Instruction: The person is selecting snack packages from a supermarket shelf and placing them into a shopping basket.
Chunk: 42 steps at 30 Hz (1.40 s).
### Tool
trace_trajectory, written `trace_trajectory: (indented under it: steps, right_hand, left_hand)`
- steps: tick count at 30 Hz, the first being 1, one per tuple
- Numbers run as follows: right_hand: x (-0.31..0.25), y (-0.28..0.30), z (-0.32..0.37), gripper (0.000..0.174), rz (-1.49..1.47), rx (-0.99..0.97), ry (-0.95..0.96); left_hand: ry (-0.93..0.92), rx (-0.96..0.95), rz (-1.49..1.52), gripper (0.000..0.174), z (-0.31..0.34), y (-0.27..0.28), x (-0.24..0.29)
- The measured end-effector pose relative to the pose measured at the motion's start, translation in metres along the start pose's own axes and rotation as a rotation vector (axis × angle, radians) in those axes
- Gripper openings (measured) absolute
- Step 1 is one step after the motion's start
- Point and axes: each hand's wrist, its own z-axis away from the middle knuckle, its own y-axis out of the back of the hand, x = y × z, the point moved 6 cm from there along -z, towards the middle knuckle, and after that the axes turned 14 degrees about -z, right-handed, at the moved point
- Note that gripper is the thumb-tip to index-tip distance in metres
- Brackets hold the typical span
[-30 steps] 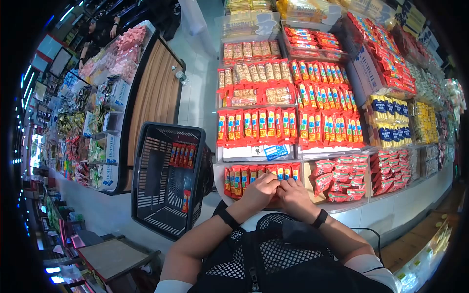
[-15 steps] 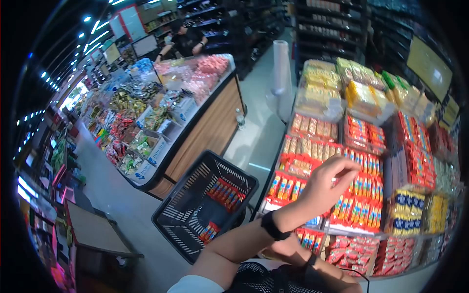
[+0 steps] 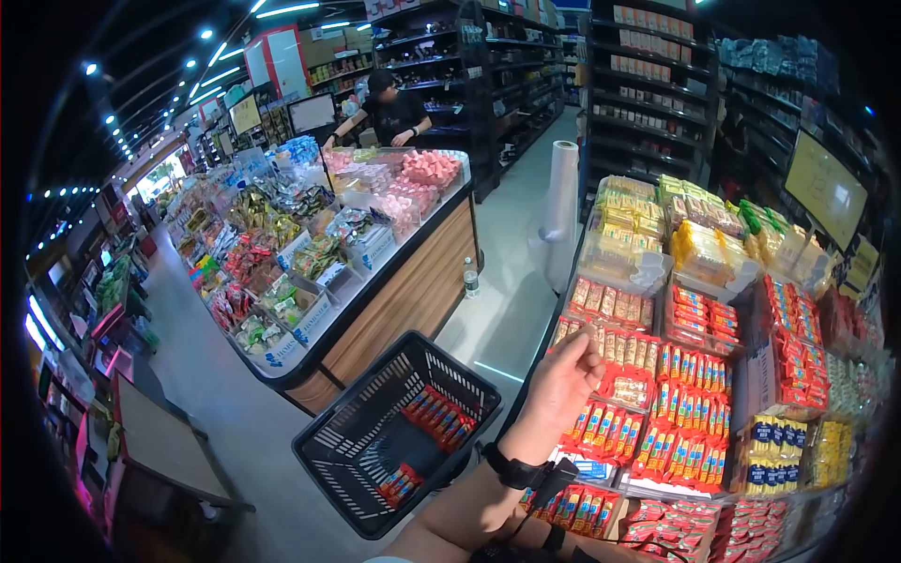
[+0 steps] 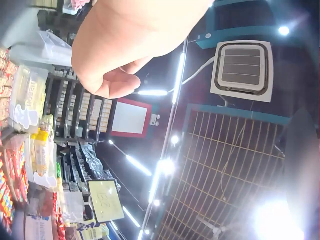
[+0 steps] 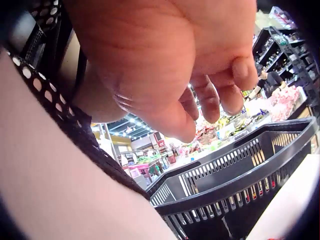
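Observation:
My left hand point(image 3: 563, 380) is raised over the near left part of the snack display, its fingers loosely curled. In the left wrist view nothing shows between those fingers. My right hand point(image 5: 170, 75) hangs low in front of my body with fingers relaxed and bent, holding nothing visible. In the head view the left forearm hides it. Beyond it stands a black slotted shopping basket point(image 3: 352, 387). One row of red-wrapped snack sticks point(image 3: 436, 418) and a smaller bunch of snack sticks point(image 3: 402, 485) lie inside the basket. Rows of matching snack sticks point(image 3: 680, 446) fill the display bins.
A wood-sided counter point(image 3: 404, 291) heaped with packaged sweets stands to the left, a person point(image 3: 394, 113) behind it. A roll of clear plastic bags point(image 3: 561, 206) rises by the display's far corner. One bottle point(image 3: 471, 279) sits on the floor against the counter.
My hands have parted from the front bin of snack sticks. The left rose over the display, then shifted left; the right dropped behind the left forearm. My view has tilted up and turned left.

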Motion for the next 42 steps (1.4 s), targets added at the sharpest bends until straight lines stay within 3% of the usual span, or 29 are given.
trace_trajectory:
  steps: [4,8,10,12,14,16,18,20,22,23,24,26,27,29,33,36,38,40,42]
  right_hand:
    - [0.013,-0.01,0.018,0.034,-0.158,-0.107,-0.147]
    - [0.022,-0.017,0.058,0.032,-0.259,-0.191,-0.277]
    - [0.029,-0.017,0.087,0.028,-0.244,-0.076,-0.37]
    - [0.035,-0.015,0.107,0.025,-0.234,0.031,-0.453]
    - [0.039,-0.012,0.121,0.022,-0.237,0.135,-0.531]
    - [0.043,-0.007,0.13,0.021,-0.245,0.239,-0.607]
    - [0.046,-0.001,0.134,0.021,-0.258,0.344,-0.69]
    - [0.036,0.023,0.11,0.015,-0.272,0.36,-0.659]
    - [0.022,0.07,0.054,0.016,-0.368,-0.031,-0.92]
    - [0.019,0.073,0.046,0.018,-0.408,-0.236,-1.04]
    - [0.03,0.052,0.055,0.018,-0.404,-0.246,-1.039]
    - [0.056,0.009,0.073,0.011,-0.523,0.019,-0.752]
    - [0.052,0.015,0.066,0.012,-0.487,0.157,-0.615]
    - [0.053,0.012,0.063,0.012,-0.452,0.109,-0.654]
    - [0.049,0.006,0.063,0.012,-0.486,0.064,-0.737]
    - [0.046,0.003,0.072,0.011,-0.572,0.182,-0.698]
    - [0.04,0.015,0.07,0.011,-0.493,0.21,-0.691]
    - [0.033,0.027,0.066,0.011,-0.411,0.238,-0.679]
    - [0.033,0.032,0.068,0.009,-0.417,0.219,-0.81]
  left_hand:
    - [-0.133,0.069,-0.131,0.017,0.007,0.027,0.027]
    - [-0.194,0.198,-0.189,0.018,0.023,0.102,0.07]
    - [-0.206,0.453,-0.351,0.02,0.046,0.141,0.102]
    - [-0.233,0.439,-0.448,0.018,0.064,0.214,0.124]
    - [-0.159,0.714,-0.77,0.016,0.097,0.281,0.146]
    - [-0.04,0.827,-1.152,0.029,0.129,0.379,0.152]
    - [0.156,0.991,-1.702,0.049,0.17,0.429,0.155]
    - [0.57,0.912,-1.988,0.075,0.201,0.46,0.138]
    - [0.962,0.9,-2.087,0.092,0.223,0.48,0.107]
    - [1.188,0.814,-1.921,0.108,0.233,0.488,0.093]
    - [1.191,0.816,-1.909,0.108,0.239,0.495,0.08]
    - [1.342,0.663,-1.951,0.108,0.252,0.505,0.044]
    - [1.34,0.664,-1.942,0.108,0.249,0.502,0.04]
    - [1.322,0.401,-2.232,0.104,0.237,0.489,0.037]
    - [1.457,0.401,-2.066,0.1,0.245,0.514,0.042]
    - [1.46,0.418,-2.018,0.107,0.256,0.543,0.035]
    - [1.309,0.313,-1.957,0.103,0.26,0.571,0.023]
    - [1.337,0.296,-2.024,0.099,0.26,0.567,0.02]
    - [1.36,0.286,-2.086,0.095,0.262,0.566,0.019]
